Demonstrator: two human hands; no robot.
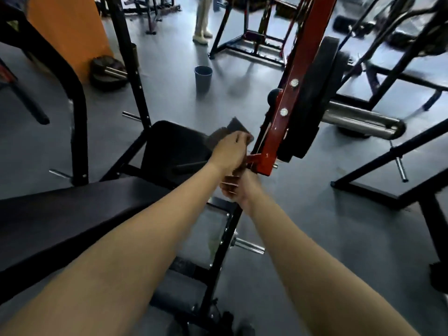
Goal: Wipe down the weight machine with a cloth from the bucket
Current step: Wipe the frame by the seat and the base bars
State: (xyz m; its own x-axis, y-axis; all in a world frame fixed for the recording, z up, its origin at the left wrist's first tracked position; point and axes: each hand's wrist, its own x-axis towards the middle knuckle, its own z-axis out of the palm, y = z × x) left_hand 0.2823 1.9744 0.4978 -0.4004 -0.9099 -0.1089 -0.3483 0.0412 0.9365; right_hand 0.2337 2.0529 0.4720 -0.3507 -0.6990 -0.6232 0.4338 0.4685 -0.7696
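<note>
Mostly you are looking at grey gym floor [315,238], which spreads under and beyond both of your hands. Next in size is the black padded bench [60,214], lying to the left of your left forearm. Its black seat pad [174,144] is just left of your left hand [229,152].

The weight machine's red lever arm [286,105] rises up and away to the right of your hands, and its lower end sits just right of your left hand. A black weight plate [317,93] hangs against the right side of that arm. A chrome sleeve [358,121] sticks out further right still.

Beyond your left hand and well apart from it, the grey bucket [203,77] stands upright on the floor. A person's legs [203,20] show further off behind it.

Your left hand has its fingers curled over the dark cloth [236,128], holding it just beside the foot of the red arm. The blur hides whether the cloth touches the metal.

Your right hand [234,187] sits just beneath the left one and nearer to you, with its fingers bent. It is too smeared to tell whether it grips anything.
</note>
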